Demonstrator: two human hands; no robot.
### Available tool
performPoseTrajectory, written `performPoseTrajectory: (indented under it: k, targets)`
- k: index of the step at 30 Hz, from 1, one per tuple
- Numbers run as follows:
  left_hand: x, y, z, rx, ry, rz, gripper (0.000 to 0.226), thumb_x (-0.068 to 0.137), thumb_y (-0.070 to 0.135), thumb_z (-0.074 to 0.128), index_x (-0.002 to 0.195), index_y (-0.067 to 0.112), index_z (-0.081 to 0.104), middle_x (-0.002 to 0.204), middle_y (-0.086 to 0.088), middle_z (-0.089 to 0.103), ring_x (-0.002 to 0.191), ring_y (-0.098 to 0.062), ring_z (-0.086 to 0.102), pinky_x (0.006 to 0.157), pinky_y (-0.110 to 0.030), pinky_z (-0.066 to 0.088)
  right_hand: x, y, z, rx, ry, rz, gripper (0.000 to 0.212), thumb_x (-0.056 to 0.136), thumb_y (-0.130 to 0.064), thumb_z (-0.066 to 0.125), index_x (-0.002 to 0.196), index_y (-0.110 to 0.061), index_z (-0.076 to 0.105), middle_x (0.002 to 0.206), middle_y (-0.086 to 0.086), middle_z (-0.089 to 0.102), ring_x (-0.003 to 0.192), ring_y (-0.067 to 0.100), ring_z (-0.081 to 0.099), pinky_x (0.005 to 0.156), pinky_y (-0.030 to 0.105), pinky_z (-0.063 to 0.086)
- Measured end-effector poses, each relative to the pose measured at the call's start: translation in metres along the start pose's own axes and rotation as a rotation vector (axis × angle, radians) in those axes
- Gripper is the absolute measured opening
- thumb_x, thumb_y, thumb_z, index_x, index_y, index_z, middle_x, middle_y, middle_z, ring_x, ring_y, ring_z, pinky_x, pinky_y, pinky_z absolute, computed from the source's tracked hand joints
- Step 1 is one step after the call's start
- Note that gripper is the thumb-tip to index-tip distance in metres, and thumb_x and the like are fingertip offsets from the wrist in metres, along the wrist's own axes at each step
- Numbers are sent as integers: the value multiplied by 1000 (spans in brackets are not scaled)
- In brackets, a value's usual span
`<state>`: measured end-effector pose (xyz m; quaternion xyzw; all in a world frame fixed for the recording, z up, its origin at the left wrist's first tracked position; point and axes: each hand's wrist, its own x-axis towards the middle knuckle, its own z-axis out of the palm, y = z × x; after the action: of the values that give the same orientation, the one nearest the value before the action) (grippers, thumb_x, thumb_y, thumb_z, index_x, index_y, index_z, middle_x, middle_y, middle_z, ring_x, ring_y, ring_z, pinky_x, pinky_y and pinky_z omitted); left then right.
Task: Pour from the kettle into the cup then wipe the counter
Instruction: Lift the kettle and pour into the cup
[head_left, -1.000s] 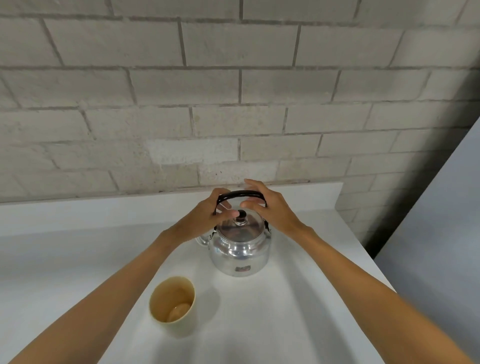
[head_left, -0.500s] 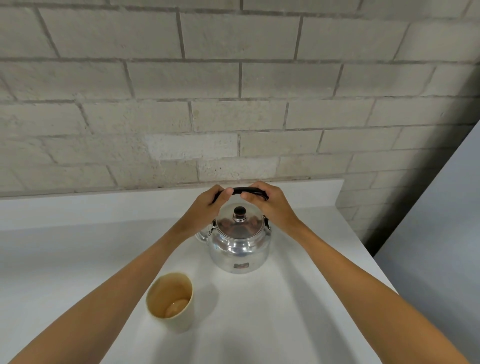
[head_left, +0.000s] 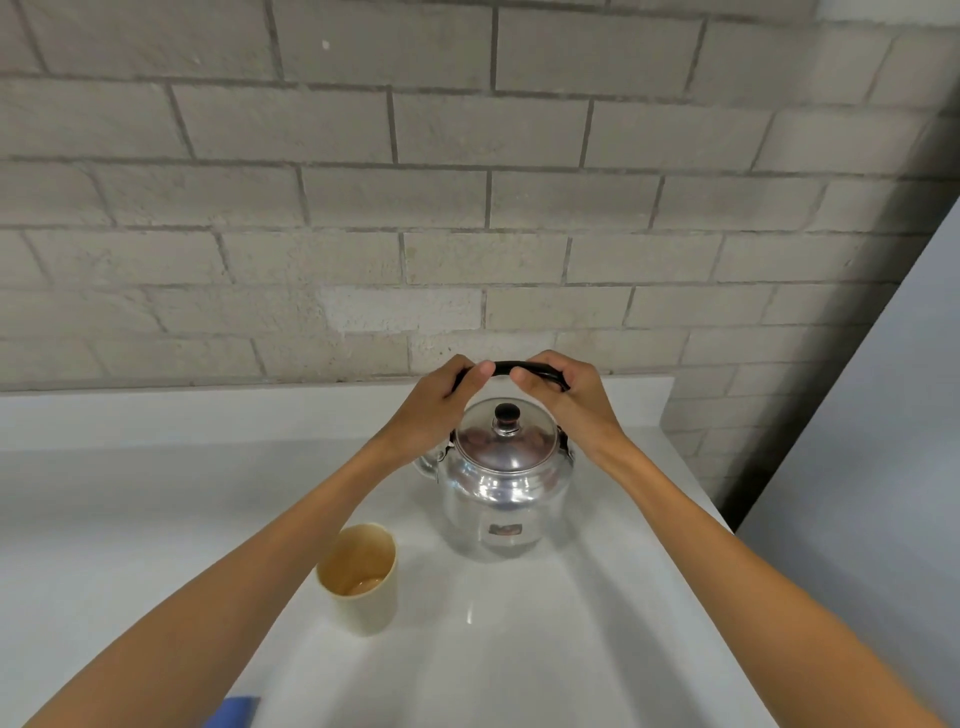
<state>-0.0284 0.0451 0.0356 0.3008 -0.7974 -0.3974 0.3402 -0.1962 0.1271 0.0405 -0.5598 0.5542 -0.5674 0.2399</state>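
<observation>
fingers (head_left: 475, 375) of both hands curled around the black handle (head_left: 503, 368) | left hand (head_left: 436, 410), right hand (head_left: 571, 400) | kettle (head_left: 506, 488) upright on counter (head_left: 571, 649) | cup (head_left: 359, 577) near it, front-left | blue cloth (head_left: 236, 713) at bottom edge

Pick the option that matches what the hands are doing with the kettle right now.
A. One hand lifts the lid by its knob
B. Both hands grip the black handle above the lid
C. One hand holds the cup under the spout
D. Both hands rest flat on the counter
B: the left hand and right hand both wrap the black handle of the kettle, whose lid stays on, while the cup stands untouched.
</observation>
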Motion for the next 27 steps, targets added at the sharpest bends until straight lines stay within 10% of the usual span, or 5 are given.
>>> performPoseTrajectory:
  k: [14,27]
  targets:
    - [-63,58,-19,-10,14,61,41,80,68,39,87,31,54,65,10,52,56,3,50,58,-12,41,-48,-61,1,-61,36,-111,9,82,-30,70,81,-21,70,62,2,50,55,-1,46,58,10,39]
    - [-175,-40,-58,78,-48,-218,111,50,60,81,141,31,25,144,9,37,131,-2,32,101,-23,26,-85,-59,9,-147,-67,-93,18,83,-31,70,90,-14,71,46,-22,49,49,-3,46,56,5,37]
